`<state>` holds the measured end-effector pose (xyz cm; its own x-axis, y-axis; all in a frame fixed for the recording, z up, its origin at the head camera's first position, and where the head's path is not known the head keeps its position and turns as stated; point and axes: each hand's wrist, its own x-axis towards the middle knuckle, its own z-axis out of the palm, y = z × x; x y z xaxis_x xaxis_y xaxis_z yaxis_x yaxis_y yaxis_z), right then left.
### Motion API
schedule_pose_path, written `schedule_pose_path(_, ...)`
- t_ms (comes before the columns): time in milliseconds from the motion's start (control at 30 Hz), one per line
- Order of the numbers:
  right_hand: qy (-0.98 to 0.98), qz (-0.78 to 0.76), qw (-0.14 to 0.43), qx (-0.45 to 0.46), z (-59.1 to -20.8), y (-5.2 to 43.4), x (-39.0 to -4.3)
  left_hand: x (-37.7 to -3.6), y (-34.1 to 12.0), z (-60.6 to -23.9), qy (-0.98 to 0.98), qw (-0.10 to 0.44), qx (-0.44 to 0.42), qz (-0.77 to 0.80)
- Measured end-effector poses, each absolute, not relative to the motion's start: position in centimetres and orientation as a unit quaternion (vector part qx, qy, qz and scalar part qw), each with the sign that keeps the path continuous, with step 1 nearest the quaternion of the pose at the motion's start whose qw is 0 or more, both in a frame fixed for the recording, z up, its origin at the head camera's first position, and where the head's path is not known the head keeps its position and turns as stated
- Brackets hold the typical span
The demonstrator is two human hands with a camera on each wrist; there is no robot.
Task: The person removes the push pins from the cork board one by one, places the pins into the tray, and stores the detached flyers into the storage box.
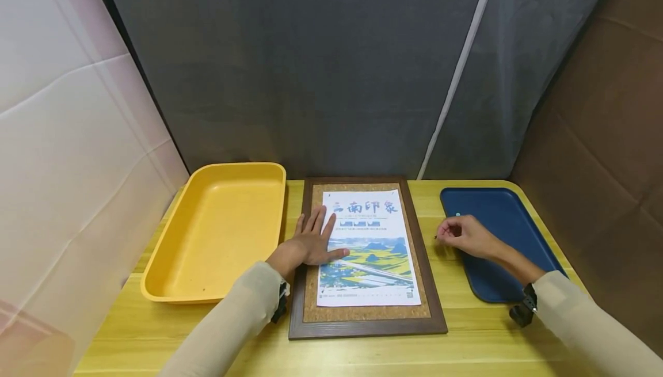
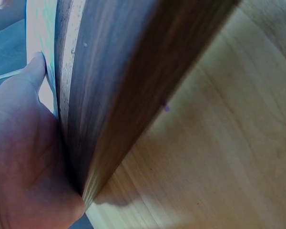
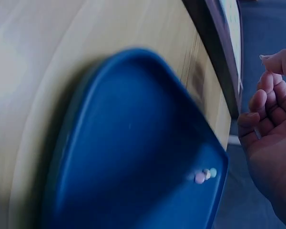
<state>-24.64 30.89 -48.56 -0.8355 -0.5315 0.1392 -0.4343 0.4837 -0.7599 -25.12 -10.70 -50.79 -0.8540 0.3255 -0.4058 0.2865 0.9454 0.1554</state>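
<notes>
Two arms enter from the bottom of the head view, each in a long, smooth beige sleeve point(image 1: 228, 319) that ends at the wrist. A black device on a strap sits on each wrist, just past the cuff: the left one point(image 1: 280, 302) at lower centre, the right one point(image 1: 524, 307) at lower right. Both the left hand point(image 1: 311, 243) and the right hand point(image 1: 466, 234) are bare.

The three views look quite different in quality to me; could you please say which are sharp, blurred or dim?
Head view: evenly lit and sharp, poster text legible, edges bent by the wide lens. Left wrist view: bright, the wooden frame too close and soft. Right wrist view: dim and bluish, the blue tray smeared by blur.
</notes>
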Motion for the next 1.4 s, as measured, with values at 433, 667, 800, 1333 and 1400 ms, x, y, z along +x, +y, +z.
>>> schedule_pose_path(433,0.891,-0.380,0.038,-0.243,-48.4,34.5,-25.6,-24.9,-10.7,-50.8,0.962,0.207,0.169,0.055)
schedule_pose_path(667,0.900,-0.373,0.028,-0.224,-48.5,36.2,-26.0,-24.7,-10.6,-50.5,0.961,0.216,0.165,0.051)
schedule_pose_path(800,0.906,-0.367,0.032,-0.209,-48.7,37.3,-26.2,-24.7,-10.7,-50.7,0.961,0.214,0.166,0.054)
schedule_pose_path(1333,0.933,-0.320,0.038,-0.161,-49.7,40.1,-26.4,-24.9,-10.7,-50.6,0.962,0.213,0.164,0.054)
schedule_pose_path(1400,0.932,-0.322,0.042,-0.162,-49.8,40.2,-26.4,-24.8,-10.8,-50.6,0.962,0.211,0.165,0.055)
